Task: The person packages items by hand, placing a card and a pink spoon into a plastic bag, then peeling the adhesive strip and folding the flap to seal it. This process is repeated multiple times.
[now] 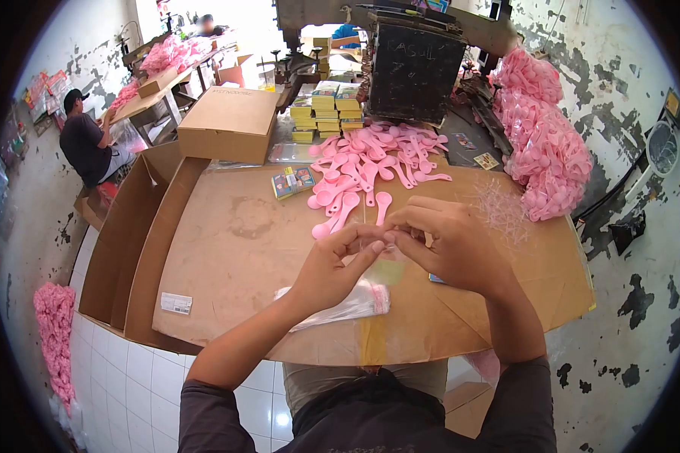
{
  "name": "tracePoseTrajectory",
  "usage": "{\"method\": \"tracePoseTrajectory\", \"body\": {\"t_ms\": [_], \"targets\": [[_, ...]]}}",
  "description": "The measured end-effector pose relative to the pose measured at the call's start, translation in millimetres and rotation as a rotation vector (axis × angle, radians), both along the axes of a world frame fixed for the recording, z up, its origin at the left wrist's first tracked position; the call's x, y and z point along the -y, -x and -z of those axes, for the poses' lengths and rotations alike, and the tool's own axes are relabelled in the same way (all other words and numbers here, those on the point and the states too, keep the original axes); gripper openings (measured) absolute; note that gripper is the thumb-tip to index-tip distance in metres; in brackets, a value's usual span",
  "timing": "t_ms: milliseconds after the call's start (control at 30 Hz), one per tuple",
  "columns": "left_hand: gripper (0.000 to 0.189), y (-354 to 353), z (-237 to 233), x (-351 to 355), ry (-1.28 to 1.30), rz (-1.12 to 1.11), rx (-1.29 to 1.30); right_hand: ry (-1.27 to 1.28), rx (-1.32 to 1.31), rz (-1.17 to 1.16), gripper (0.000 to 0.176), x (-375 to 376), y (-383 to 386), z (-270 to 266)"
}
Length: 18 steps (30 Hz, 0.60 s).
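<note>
My left hand [336,268] and my right hand [457,245] meet over the cardboard-covered table, fingertips pinched together. Between them is what looks like a clear plastic bag [390,251], mostly hidden by my fingers. Just below lies a stack of clear plastic bags [336,306] with a reddish edge at its right end. A pile of pink plastic spoons [370,162] spreads out beyond my fingertips. Part of a blue card [436,278] shows under my right wrist. Left of the spoons sits a small stack of printed cards [292,183].
Small clear plastic sticks [505,213] lie at the right. Yellow-edged card stacks [326,109] stand behind the spoons, beside a closed carton [227,121]. Bagged pink spoons [544,136] heap up at the right wall. An open carton [132,234] borders the table's left. A person [87,140] sits far left.
</note>
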State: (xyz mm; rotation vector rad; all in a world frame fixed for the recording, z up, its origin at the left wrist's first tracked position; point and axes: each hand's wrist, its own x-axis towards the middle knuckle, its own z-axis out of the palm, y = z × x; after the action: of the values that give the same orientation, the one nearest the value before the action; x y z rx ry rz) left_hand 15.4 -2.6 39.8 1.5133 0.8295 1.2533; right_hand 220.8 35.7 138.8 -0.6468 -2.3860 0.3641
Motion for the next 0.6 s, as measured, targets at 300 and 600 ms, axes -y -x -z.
{"method": "tracePoseTrajectory", "body": {"t_ms": [300,600], "targets": [[0.030,-8.1,-11.1,6.6,0.006,-0.068,-0.017,-0.431,-0.171,0.099,0.017,-8.5,3.0,23.6],[0.048,-13.4,-10.9,8.8,-0.224,-0.262,-0.494,-0.811,0.127,0.167,0.027,-10.3,10.8,43.9]]}}
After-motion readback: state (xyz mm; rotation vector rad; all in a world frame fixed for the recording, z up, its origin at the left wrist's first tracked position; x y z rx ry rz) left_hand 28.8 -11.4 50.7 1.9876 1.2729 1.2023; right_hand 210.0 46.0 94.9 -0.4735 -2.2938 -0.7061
